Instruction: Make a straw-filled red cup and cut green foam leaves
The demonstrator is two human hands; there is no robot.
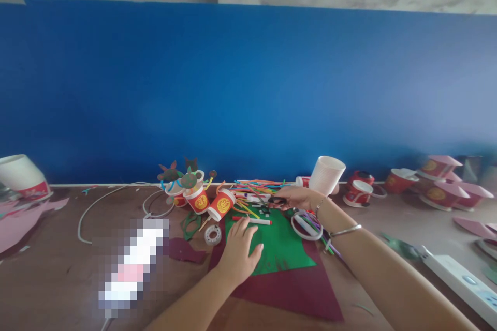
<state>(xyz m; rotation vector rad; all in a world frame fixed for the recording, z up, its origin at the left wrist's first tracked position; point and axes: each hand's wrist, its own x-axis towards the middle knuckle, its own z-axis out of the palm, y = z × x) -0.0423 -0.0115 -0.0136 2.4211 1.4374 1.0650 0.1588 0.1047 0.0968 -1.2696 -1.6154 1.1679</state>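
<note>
My left hand (241, 249) lies with its fingers spread over the left part of a green sheet of paper (285, 248). Just beyond its fingertips is a white marker with a red cap (256, 222). The green sheet rests on a larger dark red sheet (291, 292). My right hand (298, 198) reaches to the far side of the green sheet, its fingers closed on dark-handled scissors (277, 200); the blades are hard to make out. Behind them lies a pile of coloured pipe cleaners (258, 184). A stack of white paper cups (326, 175) stands behind my right hand.
Red paper cups with yellow emblems (221, 204) and a white tape roll (213, 235) lie left of the sheets. A white ring (306, 225) sits near my right wrist. A power strip (462, 282) and pink-topped cups (442, 191) are at right. A blue panel (233, 88) borders the back.
</note>
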